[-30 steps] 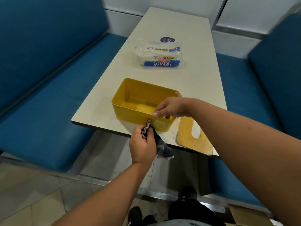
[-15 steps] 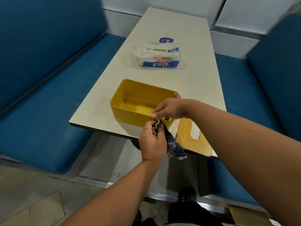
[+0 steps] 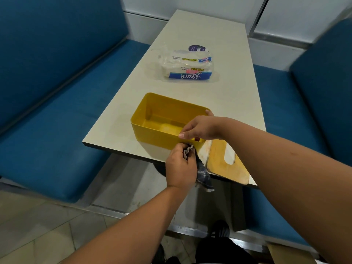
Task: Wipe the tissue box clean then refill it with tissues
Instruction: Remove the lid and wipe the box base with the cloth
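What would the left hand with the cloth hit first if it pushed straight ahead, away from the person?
Most likely the near wall of the yellow tissue box; the left hand already holds the cloth right against it.

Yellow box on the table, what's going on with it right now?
A person is wiping the yellow tissue box, which sits open and empty near the table edge. The left hand grips a dark cloth against the box's near outer wall, while the right hand holds the rim to steady it. The wooden lid lies flat beside the box. The pack of paper towels waits farther back, so refilling hasn't started.
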`<state>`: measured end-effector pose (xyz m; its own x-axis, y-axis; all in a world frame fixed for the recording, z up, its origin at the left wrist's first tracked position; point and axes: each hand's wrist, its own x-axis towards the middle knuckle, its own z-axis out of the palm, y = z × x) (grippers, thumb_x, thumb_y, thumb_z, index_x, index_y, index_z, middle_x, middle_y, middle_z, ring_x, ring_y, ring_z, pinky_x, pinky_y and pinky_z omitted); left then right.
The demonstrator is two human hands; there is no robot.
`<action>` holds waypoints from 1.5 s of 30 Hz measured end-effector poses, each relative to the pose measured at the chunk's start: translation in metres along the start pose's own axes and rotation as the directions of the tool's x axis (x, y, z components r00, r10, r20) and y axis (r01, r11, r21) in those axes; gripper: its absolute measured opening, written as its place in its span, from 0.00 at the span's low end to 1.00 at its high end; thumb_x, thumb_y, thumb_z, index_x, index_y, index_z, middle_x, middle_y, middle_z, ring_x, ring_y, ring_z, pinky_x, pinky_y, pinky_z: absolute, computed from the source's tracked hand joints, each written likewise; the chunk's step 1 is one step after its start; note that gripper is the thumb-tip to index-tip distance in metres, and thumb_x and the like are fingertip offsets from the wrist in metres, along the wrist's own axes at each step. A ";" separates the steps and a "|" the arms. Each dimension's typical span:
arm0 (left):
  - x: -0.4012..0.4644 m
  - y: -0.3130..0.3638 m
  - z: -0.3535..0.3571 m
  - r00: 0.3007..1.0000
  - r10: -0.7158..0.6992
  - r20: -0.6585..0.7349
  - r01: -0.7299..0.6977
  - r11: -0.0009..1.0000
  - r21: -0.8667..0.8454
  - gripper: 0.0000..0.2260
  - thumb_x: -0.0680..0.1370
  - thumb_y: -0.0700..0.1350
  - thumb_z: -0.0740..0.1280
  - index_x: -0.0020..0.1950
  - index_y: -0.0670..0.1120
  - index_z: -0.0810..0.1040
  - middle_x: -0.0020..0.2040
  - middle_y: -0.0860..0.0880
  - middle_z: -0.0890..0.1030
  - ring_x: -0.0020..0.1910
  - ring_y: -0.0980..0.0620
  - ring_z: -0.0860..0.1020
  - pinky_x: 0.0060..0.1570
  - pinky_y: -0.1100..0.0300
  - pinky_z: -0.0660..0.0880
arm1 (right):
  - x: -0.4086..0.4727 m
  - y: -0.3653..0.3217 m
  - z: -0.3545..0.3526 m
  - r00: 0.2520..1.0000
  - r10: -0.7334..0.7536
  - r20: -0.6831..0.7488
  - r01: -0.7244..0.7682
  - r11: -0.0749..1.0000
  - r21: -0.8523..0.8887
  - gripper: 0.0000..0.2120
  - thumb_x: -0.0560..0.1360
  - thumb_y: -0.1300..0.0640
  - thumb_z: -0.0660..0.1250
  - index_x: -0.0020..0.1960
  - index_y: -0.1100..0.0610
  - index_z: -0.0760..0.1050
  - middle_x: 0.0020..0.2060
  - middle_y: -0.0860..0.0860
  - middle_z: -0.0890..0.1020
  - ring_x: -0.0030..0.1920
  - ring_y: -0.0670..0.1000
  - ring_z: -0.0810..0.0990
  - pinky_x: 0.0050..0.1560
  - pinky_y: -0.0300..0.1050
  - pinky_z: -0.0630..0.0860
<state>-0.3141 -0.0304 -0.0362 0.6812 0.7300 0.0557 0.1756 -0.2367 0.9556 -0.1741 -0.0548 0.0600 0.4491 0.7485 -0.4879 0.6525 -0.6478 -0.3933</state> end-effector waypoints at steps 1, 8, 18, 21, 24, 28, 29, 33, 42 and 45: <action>0.000 0.003 0.001 1.000 0.005 0.001 -0.005 1.000 -0.016 0.03 0.79 0.45 0.66 0.51 0.48 0.76 0.45 0.50 0.80 0.45 0.52 0.78 0.46 0.54 0.77 | 0.000 0.000 0.000 1.000 0.001 -0.001 -0.001 1.000 0.000 0.15 0.77 0.38 0.58 0.57 0.41 0.78 0.45 0.34 0.76 0.70 0.49 0.65 0.70 0.62 0.30; 0.001 -0.014 -0.015 0.999 -0.021 -0.026 0.020 1.000 -0.022 0.01 0.78 0.45 0.66 0.49 0.50 0.77 0.43 0.51 0.80 0.43 0.52 0.78 0.45 0.51 0.78 | 0.000 0.002 0.000 1.000 0.005 -0.001 -0.005 1.000 0.016 0.15 0.77 0.37 0.58 0.57 0.40 0.78 0.54 0.39 0.79 0.72 0.49 0.63 0.70 0.61 0.29; 0.007 -0.002 -0.014 0.985 -0.140 -0.098 0.134 0.989 -0.063 0.02 0.79 0.44 0.65 0.47 0.50 0.74 0.40 0.55 0.79 0.40 0.58 0.76 0.40 0.61 0.73 | 0.000 0.000 0.002 1.000 -0.002 -0.012 0.002 1.000 0.007 0.17 0.77 0.38 0.57 0.59 0.41 0.77 0.61 0.44 0.78 0.73 0.49 0.62 0.70 0.61 0.29; 0.005 0.003 -0.014 0.990 -0.116 -0.079 0.111 0.991 -0.068 0.04 0.79 0.44 0.66 0.46 0.52 0.73 0.40 0.57 0.78 0.40 0.60 0.76 0.36 0.72 0.69 | -0.001 0.000 0.002 1.000 -0.007 -0.009 0.007 1.000 0.001 0.17 0.77 0.38 0.58 0.59 0.42 0.78 0.61 0.44 0.78 0.73 0.49 0.62 0.70 0.61 0.28; 0.008 -0.002 -0.015 0.981 -0.179 -0.075 0.179 0.984 -0.009 0.04 0.79 0.45 0.65 0.45 0.51 0.73 0.39 0.55 0.78 0.38 0.59 0.75 0.39 0.63 0.70 | -0.001 0.000 0.001 1.000 -0.006 -0.005 0.006 1.000 0.015 0.17 0.77 0.38 0.58 0.59 0.42 0.78 0.56 0.41 0.79 0.72 0.49 0.63 0.70 0.61 0.29; 0.005 0.005 -0.015 0.989 -0.145 -0.025 0.144 0.989 -0.033 0.03 0.79 0.44 0.66 0.46 0.50 0.74 0.39 0.56 0.78 0.39 0.61 0.76 0.35 0.72 0.69 | -0.002 -0.001 0.001 1.000 -0.018 -0.010 0.018 1.000 -0.007 0.17 0.77 0.38 0.58 0.60 0.43 0.78 0.62 0.43 0.78 0.73 0.49 0.62 0.70 0.61 0.29; 0.005 0.004 -0.016 0.992 -0.123 -0.008 0.123 0.992 -0.019 0.02 0.79 0.44 0.66 0.47 0.50 0.74 0.39 0.56 0.78 0.39 0.61 0.76 0.35 0.71 0.69 | -0.002 0.000 0.002 1.000 -0.019 -0.010 0.019 1.000 -0.009 0.17 0.78 0.38 0.58 0.60 0.43 0.78 0.61 0.42 0.78 0.73 0.49 0.62 0.70 0.62 0.29; 0.013 -0.005 -0.024 0.971 -0.236 -0.046 0.238 0.970 0.046 0.02 0.78 0.46 0.66 0.47 0.49 0.75 0.39 0.54 0.78 0.39 0.55 0.77 0.40 0.58 0.72 | -0.002 0.000 0.002 1.000 -0.012 -0.012 0.012 1.000 0.005 0.17 0.77 0.37 0.58 0.59 0.42 0.78 0.60 0.42 0.79 0.72 0.48 0.63 0.70 0.61 0.29; 0.003 0.011 0.003 0.923 -0.383 0.025 0.381 0.923 0.059 0.03 0.78 0.42 0.68 0.45 0.43 0.77 0.40 0.50 0.78 0.40 0.49 0.75 0.42 0.61 0.68 | -0.002 -0.001 0.002 1.000 -0.016 -0.017 0.015 1.000 -0.009 0.17 0.77 0.38 0.57 0.59 0.42 0.78 0.61 0.42 0.78 0.72 0.49 0.62 0.70 0.63 0.29; 0.013 0.002 -0.010 0.912 -0.408 -0.041 0.410 0.912 0.034 0.05 0.78 0.43 0.67 0.44 0.44 0.76 0.39 0.49 0.78 0.40 0.48 0.76 0.41 0.59 0.68 | -0.002 0.000 0.002 1.000 -0.010 -0.008 0.010 1.000 0.001 0.17 0.77 0.38 0.58 0.58 0.42 0.78 0.54 0.38 0.79 0.72 0.48 0.63 0.70 0.62 0.29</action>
<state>-0.3119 -0.0147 -0.0311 0.5206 0.7884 -0.3277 0.4634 0.0614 0.8840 -0.1759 -0.0567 0.0592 0.4477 0.7561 -0.4774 0.6565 -0.6404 -0.3986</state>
